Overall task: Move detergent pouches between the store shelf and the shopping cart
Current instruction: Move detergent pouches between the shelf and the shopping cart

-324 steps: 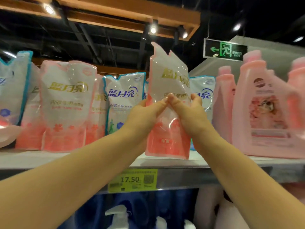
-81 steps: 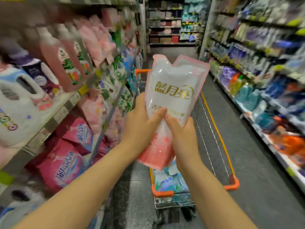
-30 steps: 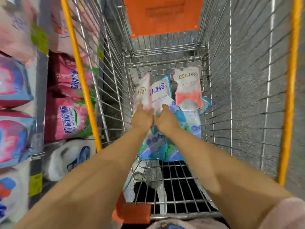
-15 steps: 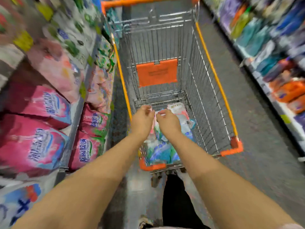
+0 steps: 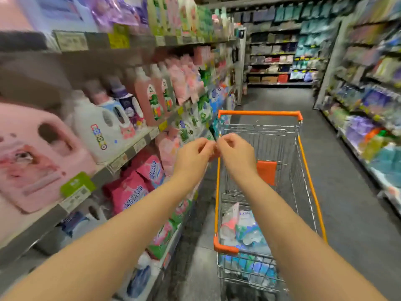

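Head camera looks along a store aisle with a dark grey speckled floor (image 5: 347, 213). The view is blurred at its sides. On my left runs a shelf (image 5: 130, 151) with price tags along its front edge. It carries a big pink jug (image 5: 32, 161), a white jug (image 5: 95, 131) and tall pink bottles, with magenta bags (image 5: 130, 192) on the level below. More shelving (image 5: 368, 118) packed with blue, purple and teal packs lines the right side, and another rack (image 5: 280, 61) closes off the far end.

The wire shopping cart (image 5: 258, 113) stands in the aisle just beside the left shelf. It has orange trim along its rim and an orange flap (image 5: 267, 172) inside.

The detergent pouches (image 5: 240, 227) lie heaped in the basket at its near end, toward the near left corner. They are soft, glossy white packs. One has a pink bottom (image 5: 230, 218) and leans by the left wall. Those beside it are printed in blue and teal (image 5: 249, 229). More blue packaging shows through the wire of the near wall.

My left hand (image 5: 193, 155) and right hand (image 5: 236, 155) are raised close together above the cart, in front of its far left corner. Their fingertips almost meet. The fingers of both curl in toward the thumbs, and I see nothing held in either.
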### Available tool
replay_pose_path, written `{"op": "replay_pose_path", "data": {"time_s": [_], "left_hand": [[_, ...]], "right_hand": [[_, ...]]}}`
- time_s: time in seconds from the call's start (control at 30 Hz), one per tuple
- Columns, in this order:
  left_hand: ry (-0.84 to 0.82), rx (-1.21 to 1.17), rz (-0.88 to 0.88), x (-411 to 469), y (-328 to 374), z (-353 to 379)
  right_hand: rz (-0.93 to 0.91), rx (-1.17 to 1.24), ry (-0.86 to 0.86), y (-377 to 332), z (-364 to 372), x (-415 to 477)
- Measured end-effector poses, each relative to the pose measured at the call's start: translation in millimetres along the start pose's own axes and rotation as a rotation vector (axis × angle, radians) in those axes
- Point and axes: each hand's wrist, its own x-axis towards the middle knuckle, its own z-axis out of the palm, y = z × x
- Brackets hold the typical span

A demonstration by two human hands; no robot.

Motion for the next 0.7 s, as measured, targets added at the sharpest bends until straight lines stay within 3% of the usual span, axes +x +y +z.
{"op": "replay_pose_path", "data": {"time_s": [0.3, 0.7], "left_hand": [[0.320, -0.058, 0.043, -90, 83, -117], [0.710, 0.333, 0.006, -244, 103, -381]], "right_hand": [[-0.351, 0.117, -0.187, -125, -26, -84], [-0.691, 0.312, -0.447, -321, 78, -228]]}}
